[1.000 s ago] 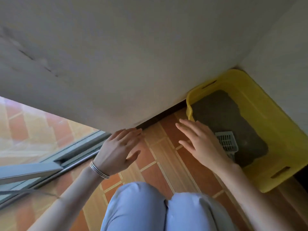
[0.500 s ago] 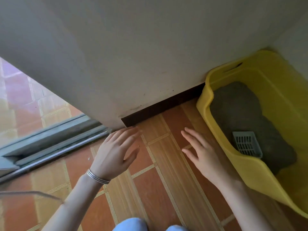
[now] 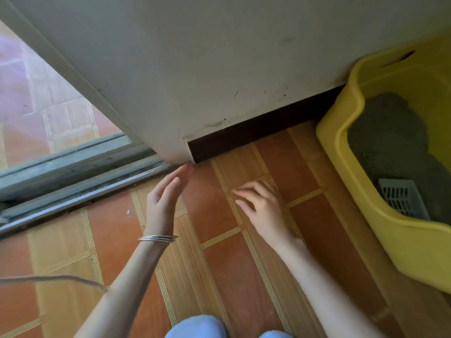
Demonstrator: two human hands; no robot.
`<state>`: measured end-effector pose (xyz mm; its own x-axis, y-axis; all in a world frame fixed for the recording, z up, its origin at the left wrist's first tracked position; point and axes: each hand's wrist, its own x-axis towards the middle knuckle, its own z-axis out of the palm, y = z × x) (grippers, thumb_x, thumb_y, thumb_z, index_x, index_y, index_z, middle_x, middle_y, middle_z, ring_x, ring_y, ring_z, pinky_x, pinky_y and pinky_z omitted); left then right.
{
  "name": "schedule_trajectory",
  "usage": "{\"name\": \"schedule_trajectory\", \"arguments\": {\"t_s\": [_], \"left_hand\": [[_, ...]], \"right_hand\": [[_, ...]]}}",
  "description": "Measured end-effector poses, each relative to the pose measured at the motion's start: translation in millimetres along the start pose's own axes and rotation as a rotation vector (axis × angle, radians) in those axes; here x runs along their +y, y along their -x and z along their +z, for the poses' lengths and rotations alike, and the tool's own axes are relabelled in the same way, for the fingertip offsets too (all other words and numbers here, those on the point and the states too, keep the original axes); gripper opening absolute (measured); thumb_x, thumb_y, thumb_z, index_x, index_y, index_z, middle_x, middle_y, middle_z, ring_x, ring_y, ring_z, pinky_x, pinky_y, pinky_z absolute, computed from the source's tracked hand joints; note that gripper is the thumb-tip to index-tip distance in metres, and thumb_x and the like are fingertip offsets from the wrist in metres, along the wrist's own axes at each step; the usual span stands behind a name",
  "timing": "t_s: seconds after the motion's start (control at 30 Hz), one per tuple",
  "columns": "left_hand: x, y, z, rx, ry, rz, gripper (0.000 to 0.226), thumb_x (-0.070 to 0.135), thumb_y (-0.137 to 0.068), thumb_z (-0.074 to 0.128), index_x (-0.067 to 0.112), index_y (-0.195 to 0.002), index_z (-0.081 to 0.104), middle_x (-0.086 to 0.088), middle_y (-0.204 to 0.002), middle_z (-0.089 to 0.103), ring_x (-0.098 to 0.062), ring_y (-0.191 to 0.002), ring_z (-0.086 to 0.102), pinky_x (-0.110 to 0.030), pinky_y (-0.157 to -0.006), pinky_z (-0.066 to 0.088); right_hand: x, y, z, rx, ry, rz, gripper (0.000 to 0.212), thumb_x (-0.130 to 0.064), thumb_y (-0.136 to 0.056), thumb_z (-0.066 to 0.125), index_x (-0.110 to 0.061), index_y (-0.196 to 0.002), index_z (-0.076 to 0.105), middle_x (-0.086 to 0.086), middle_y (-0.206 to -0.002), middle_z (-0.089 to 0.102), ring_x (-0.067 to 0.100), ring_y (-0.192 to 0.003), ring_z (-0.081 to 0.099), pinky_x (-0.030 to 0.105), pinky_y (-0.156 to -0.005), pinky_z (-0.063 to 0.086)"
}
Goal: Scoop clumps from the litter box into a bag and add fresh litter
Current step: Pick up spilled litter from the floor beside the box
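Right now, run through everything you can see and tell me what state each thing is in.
Left hand: open, fingers straight, holding nothing, by the wall.
Right hand: open, fingers relaxed, holding nothing, over the floor.
Litter box: uncovered, on the floor against the wall.
Litter: grey, spread unevenly, bare yellow bottom showing beside it.
Scoop: lying on the litter, untouched, partly hidden by the box's near side.

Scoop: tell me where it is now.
Head view, far right: the scoop lies on the litter inside the yellow litter box, by its near wall, apart from the right hand.
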<state>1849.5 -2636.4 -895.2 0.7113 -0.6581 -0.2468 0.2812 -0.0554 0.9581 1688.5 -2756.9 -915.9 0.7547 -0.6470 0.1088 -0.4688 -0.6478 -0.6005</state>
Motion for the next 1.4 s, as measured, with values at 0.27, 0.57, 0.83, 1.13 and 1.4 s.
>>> {"name": "schedule_trajectory", "arguments": {"t_s": [0.27,0.57,0.83,1.13,1.4], "left_hand": [[-21,3,1,-0.002,0.055,-0.154,0.032,0.032,-0.085,0.055,0.013,-0.108,0.067,-0.009,-0.112,0.069,-0.023,-0.112,0.061,-0.030,-0.092,0.049],[-23,-3,3,0.039,0.165,-0.175,0.029,0.027,-0.087,0.049,0.013,-0.106,0.068,-0.009,-0.110,0.070,-0.022,-0.109,0.063,-0.025,-0.085,0.051],[-22,0,4,0.046,0.134,-0.179,0.029,0.025,-0.089,0.050,0.011,-0.108,0.067,-0.010,-0.112,0.069,-0.022,-0.110,0.062,-0.030,-0.091,0.050],[-14,4,48,0.031,0.417,-0.472,0.030,0.016,-0.097,0.040,0.003,-0.111,0.064,-0.010,-0.103,0.071,-0.016,-0.097,0.067,-0.021,-0.077,0.054],[-15,-5,92,-0.024,0.766,-0.732,0.032,0.015,-0.099,0.035,0.001,-0.111,0.061,-0.014,-0.106,0.070,-0.021,-0.092,0.069,-0.029,-0.081,0.056]], "right_hand": [[-16,-26,57,-0.027,-0.002,0.072,0.011,-0.025,-0.072,0.072,-0.017,-0.080,0.073,-0.003,-0.082,0.063,0.024,-0.080,0.060,0.046,-0.081,0.045],[-16,-19,54,0.047,0.069,0.020,0.007,-0.025,-0.074,0.074,-0.019,-0.075,0.071,-0.005,-0.077,0.062,0.019,-0.078,0.057,0.039,-0.071,0.046],[-22,-14,54,0.027,0.248,-0.002,0.010,-0.028,-0.081,0.066,-0.019,-0.077,0.068,-0.003,-0.079,0.063,0.020,-0.080,0.056,0.036,-0.068,0.044],[-32,-15,14,0.190,-0.122,-0.016,0.018,-0.028,-0.084,0.060,-0.013,-0.077,0.068,-0.003,-0.077,0.062,0.016,-0.080,0.048,0.024,-0.075,0.037],[17,-5,-37,0.305,0.006,0.150,0.026,-0.035,-0.085,0.055,-0.019,-0.093,0.073,-0.004,-0.087,0.059,0.013,-0.085,0.048,0.027,-0.074,0.041]]}}
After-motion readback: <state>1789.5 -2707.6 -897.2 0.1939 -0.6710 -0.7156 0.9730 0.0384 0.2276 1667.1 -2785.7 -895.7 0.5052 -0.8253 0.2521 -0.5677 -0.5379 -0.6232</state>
